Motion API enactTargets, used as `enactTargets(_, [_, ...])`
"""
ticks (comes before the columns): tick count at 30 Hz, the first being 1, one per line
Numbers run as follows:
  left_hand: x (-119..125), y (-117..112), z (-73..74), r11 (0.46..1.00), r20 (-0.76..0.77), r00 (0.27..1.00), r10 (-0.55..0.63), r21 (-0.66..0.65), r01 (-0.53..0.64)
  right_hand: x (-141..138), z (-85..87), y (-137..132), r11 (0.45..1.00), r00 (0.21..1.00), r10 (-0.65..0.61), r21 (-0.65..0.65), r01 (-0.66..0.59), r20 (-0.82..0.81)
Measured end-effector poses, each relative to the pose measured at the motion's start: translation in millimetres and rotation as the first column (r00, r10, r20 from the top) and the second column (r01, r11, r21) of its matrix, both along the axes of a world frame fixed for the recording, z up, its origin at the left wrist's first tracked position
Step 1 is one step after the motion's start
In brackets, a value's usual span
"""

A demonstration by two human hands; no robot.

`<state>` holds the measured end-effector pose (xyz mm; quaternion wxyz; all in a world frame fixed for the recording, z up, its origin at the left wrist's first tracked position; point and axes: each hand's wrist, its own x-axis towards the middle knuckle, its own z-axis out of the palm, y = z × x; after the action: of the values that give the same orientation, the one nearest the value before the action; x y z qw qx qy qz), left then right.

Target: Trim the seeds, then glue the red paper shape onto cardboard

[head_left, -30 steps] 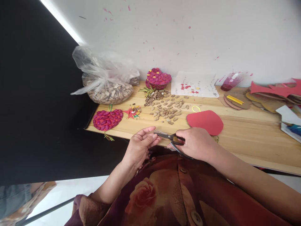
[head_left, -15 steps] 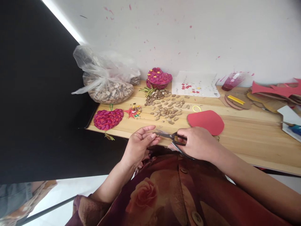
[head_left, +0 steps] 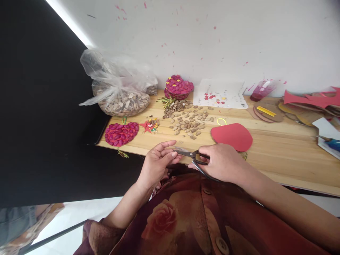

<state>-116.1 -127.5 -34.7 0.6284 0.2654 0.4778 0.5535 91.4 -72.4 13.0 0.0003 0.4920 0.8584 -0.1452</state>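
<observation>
My right hand (head_left: 223, 161) grips the dark handles of a pair of scissors (head_left: 189, 153) just over the table's front edge. Their blades point left at the fingertips of my left hand (head_left: 159, 159). Thumb and index finger of that hand pinch together by the blade tips; whatever small thing they hold is hidden. Beyond my hands lie scattered peanuts (head_left: 187, 124), with a heap of split peanut shells (head_left: 176, 108) behind. Right of them rests a red cardboard shape (head_left: 232, 136) with a yellow loop.
A plastic bag of shells (head_left: 124, 101) stands back left, with a magenta shell-covered ornament (head_left: 121, 134) before it. Another decorated stack (head_left: 178, 86), a paper sheet (head_left: 199, 94) with stars and a pink-stained cup (head_left: 259, 92) line the wall. Cardboard cutouts (head_left: 310, 102) lie right.
The brown bit seen at my left fingertips is now mostly hidden by fingers and blades. The scissors have shifted very slightly left; the whole view has moved a little.
</observation>
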Motion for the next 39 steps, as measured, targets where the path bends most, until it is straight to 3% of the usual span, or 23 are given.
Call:
enactTargets(22, [-0.9, -0.7, 1.3, 1.000, -0.034, 0.999, 0.020, -0.013, -0.020, 1.6, -2.6, 6.7, 0.998, 0.996, 0.049, 0.046, -0.052, 0.069])
enactTargets(27, [-4.5, 1.3, 0.1, 1.000, -0.042, 0.999, 0.022, 0.021, -0.022, 8.6, -7.3, 14.5, 0.998, 0.994, -0.047, 0.045, 0.042, 0.097])
enactTargets(31, [-9.9, 1.8, -1.0, 0.996, -0.184, 0.981, 0.058, 0.078, -0.044, 18.0, -9.3, 17.9, 0.992, 0.988, -0.123, 0.028, 0.121, 0.095])
enactTargets(34, [-12.5, 2.1, 0.2, 0.988, -0.411, 0.907, 0.089, 0.155, -0.027, 23.2, -8.6, 14.9, 0.988, 0.985, -0.154, 0.012, 0.154, 0.082])
enactTargets(39, [-16.0, 3.8, -4.7, 0.935, -0.718, 0.657, 0.231, 0.350, 0.053, 31.0, -7.4, 7.5, 0.985, 0.983, -0.174, 0.023, 0.173, 0.064])
